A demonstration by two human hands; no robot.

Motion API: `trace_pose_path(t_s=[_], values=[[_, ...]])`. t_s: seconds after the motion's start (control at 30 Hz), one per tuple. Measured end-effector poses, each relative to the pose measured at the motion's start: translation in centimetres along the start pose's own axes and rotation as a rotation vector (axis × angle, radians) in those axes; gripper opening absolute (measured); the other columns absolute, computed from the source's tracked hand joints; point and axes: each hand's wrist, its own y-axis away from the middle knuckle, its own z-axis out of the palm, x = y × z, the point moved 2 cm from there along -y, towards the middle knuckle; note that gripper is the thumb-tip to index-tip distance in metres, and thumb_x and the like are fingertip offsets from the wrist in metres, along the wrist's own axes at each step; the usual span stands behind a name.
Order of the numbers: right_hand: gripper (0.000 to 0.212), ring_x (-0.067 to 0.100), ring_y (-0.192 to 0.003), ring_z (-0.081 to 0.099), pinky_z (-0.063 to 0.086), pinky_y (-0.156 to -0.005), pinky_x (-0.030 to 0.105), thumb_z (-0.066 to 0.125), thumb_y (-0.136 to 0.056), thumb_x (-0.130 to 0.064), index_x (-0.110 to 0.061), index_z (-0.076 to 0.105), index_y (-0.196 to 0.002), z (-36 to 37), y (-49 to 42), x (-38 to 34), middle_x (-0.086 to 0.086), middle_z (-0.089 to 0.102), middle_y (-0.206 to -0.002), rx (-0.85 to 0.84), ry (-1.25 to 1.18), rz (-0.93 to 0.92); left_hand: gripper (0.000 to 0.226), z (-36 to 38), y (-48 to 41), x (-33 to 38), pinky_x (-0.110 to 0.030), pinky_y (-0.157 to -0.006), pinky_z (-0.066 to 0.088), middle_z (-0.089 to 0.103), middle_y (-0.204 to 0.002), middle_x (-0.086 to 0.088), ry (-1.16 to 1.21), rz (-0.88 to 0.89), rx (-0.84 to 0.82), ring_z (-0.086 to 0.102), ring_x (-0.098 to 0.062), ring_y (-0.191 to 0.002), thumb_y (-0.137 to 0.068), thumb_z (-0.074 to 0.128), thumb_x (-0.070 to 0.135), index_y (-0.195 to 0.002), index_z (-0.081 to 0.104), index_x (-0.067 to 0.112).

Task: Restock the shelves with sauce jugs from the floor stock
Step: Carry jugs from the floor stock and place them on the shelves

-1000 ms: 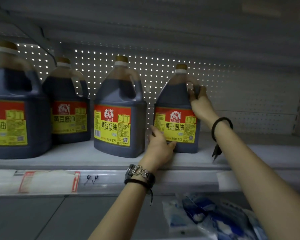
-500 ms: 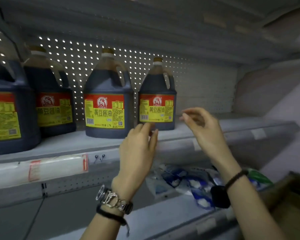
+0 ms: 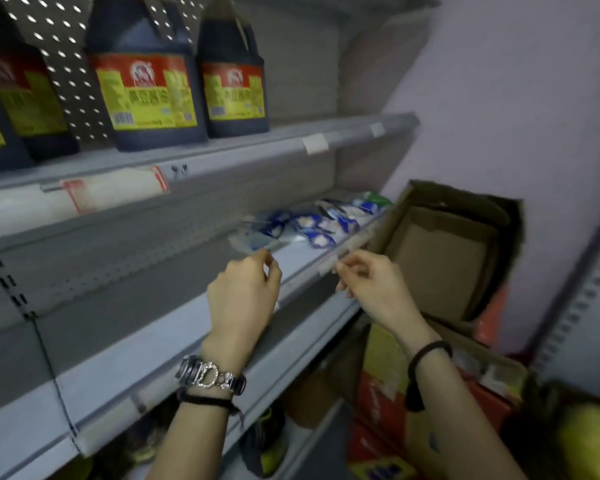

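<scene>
Our left hand [image 3: 243, 292] and right hand [image 3: 371, 289] hover loosely curled, empty (jugs [image 3: 146, 74] shelved above); a hasty one-handed lift could drop one

Shop aisle: labelled sauce jugs [image 3: 146, 81] on price-tagged metal shelves [image 3: 222, 150].

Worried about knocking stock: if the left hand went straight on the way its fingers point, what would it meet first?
Probably the blue-and-white packets on the middle shelf, just past the left hand; depth is unclear.
</scene>
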Motion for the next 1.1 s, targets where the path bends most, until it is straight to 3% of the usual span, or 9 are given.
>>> trace_pose_path(t_s=[0.23,0.33,0.43,0.6,0.77,0.93,1.1], values=[[0.019,0.01,-0.066,0.061,0.051,-0.066,0.033,0.052,-0.095,-0.029,-0.023,0.062,-0.079,-2.4,9.2,3.3,-0.009,0.065,-0.066,0.048,0.288,0.225,0.022,3.1,6.7,-0.3,-0.037,-0.07,0.043,0.067,-0.099,-0.016,0.078,0.038,-0.191,0.06,-0.038,-0.095,-0.096,0.045,0.029,-0.101,0.062,0.015],[0.024,0.013,-0.064,0.061,0.052,-0.063,0.036,0.051,-0.095,-0.031,-0.02,0.062,-0.077,-2.4,12.3,4.9,-0.001,0.067,-0.072,0.009,0.34,0.317,0.024,4.1,9.2,-0.4,-0.037,-0.074,0.045,0.066,-0.103,-0.016,0.083,0.032,-0.281,0.06,-0.039,-0.097,-0.095,0.045,0.029,-0.105,0.063,0.016],[0.023,0.022,-0.07,0.064,0.054,-0.07,0.043,0.053,-0.093,-0.029,-0.025,0.058,-0.071,-1.9,16.0,6.8,0.003,0.068,-0.076,-0.043,0.341,0.411,0.024,5.5,11.9,-0.5,-0.037,-0.077,0.046,0.067,-0.104,-0.014,0.077,-0.007,-0.382,0.06,-0.039,-0.097,-0.094,0.045,0.029,-0.105,0.064,0.019],[0.025,0.031,-0.078,0.062,0.05,-0.069,0.037,0.048,-0.096,-0.021,-0.003,0.063,-0.087,-2.6,22.9,8.8,0.015,0.067,-0.086,-0.117,0.379,0.517,0.021,7.8,17.1,0.3,-0.039,-0.078,0.048,0.067,-0.1,-0.016,0.122,-0.049,-0.509,0.06,-0.039,-0.096,-0.091,0.05,0.028,-0.099,0.067,0.018],[0.022,0.024,-0.078,0.062,0.053,-0.075,0.043,0.048,-0.096,-0.026,-0.014,0.06,-0.083,-4.5,28.9,9.6,0.006,0.067,-0.083,-0.089,0.347,0.563,0.022,7.8,22.0,3.1,-0.035,-0.074,0.043,0.066,-0.104,-0.013,0.151,-0.008,-0.556,0.06,-0.036,-0.097,-0.092,0.049,0.026,-0.103,0.066,0.018],[0.022,0.025,-0.075,0.063,0.054,-0.072,0.045,0.049,-0.097,-0.024,-0.01,0.062,-0.086,-6.0,35.1,10.0,0.006,0.068,-0.079,-0.064,0.326,0.572,0.016,8.0,28.3,5.5,-0.037,-0.074,0.049,0.068,-0.096,-0.008,0.166,0.016,-0.648,0.062,-0.034,-0.091,-0.092,0.048,0.029,-0.093,0.063,0.024],[0.022,0.021,-0.07,0.06,0.049,-0.062,0.037,0.046,-0.097,-0.026,-0.012,0.06,-0.087,-7.5,42.1,12.2,0.003,0.065,-0.077,0.063,0.335,0.616,0.016,9.7,34.1,7.4,-0.038,-0.072,0.049,0.069,-0.091,-0.009,0.192,0.074,-0.709,0.063,-0.033,-0.088,-0.092,0.051,0.028,-0.092,0.065,0.021]])
